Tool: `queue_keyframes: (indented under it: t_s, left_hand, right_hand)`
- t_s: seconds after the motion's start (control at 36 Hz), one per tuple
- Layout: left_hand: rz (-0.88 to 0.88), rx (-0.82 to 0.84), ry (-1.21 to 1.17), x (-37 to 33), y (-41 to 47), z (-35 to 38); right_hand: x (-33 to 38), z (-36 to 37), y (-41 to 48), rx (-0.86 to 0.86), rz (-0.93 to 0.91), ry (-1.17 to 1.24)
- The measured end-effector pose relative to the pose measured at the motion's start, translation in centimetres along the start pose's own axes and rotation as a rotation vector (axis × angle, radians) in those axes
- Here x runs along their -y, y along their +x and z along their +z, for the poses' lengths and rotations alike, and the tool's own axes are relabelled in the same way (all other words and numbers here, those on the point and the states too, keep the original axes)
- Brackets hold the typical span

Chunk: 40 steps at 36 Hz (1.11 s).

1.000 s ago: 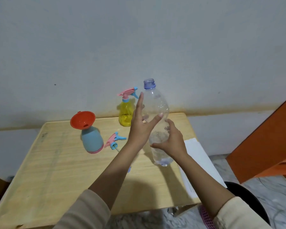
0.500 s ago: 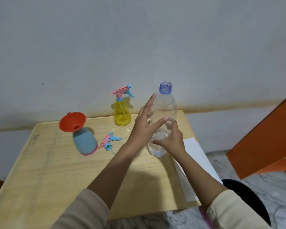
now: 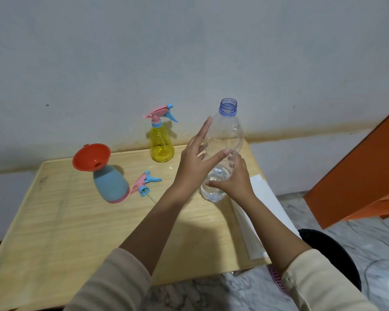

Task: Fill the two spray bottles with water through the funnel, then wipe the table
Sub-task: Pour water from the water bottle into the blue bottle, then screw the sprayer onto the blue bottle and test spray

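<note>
A clear water bottle (image 3: 228,131) with an uncapped blue neck stands on the wooden table (image 3: 54,232), a little water in its base. My right hand (image 3: 233,180) grips its lower part. My left hand (image 3: 195,160) rests flat against its left side, fingers spread. A blue spray bottle (image 3: 111,185) stands at the left with a red funnel (image 3: 91,157) in its neck. Its pink and blue trigger head (image 3: 144,182) lies on the table beside it. A yellow spray bottle (image 3: 162,144) with its trigger head on stands at the back.
A white sheet (image 3: 263,207) lies along the table's right edge. A black bin (image 3: 337,250) sits on the marble floor to the right, and an orange board (image 3: 364,176) leans further right. The grey wall runs close behind the table.
The clear bottle has come down from a raised hold onto the table, with both hands still on it. The view has tilted down slightly.
</note>
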<state>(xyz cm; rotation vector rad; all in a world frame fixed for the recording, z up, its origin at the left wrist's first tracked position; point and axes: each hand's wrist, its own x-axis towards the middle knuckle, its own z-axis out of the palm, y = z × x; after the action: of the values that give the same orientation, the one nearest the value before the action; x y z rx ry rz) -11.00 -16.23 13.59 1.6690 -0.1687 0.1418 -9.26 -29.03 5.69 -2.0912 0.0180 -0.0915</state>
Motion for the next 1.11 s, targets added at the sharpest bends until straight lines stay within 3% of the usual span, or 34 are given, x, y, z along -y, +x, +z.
queue_keyframes:
  t_s: [0.33,0.53,0.67,0.78,0.92,1.0,1.11]
  left_hand:
    - [0.057,0.043,-0.029,1.1,-0.8,-0.4]
    - [0.019,0.002,-0.003,5.0,-3.0,-4.0]
    - [-0.045,-0.091,0.192,9.1,-5.7,-9.9]
    - [-0.057,-0.283,0.317,12.7,-8.2,-15.8]
    - [-0.253,-0.467,0.332,14.7,-7.8,-22.5]
    - [-0.203,-0.425,0.309,15.6,-6.3,-25.5]
    - [-0.213,-0.221,0.327,16.4,-3.9,-27.4]
  right_hand:
    - [-0.2,0.7,-2.1,-0.076,0.043,0.073]
    - [0.0,2.8,-6.0,-0.336,0.117,0.069]
    - [1.1,8.0,-10.4,-0.48,0.165,0.078]
    - [2.8,13.2,-11.1,-0.347,0.181,0.108]
    - [8.5,19.0,-8.2,-0.175,0.017,0.153]
    - [12.7,21.3,-5.8,-0.104,-0.09,0.18]
    - [16.5,23.5,-2.8,0.01,-0.119,0.106]
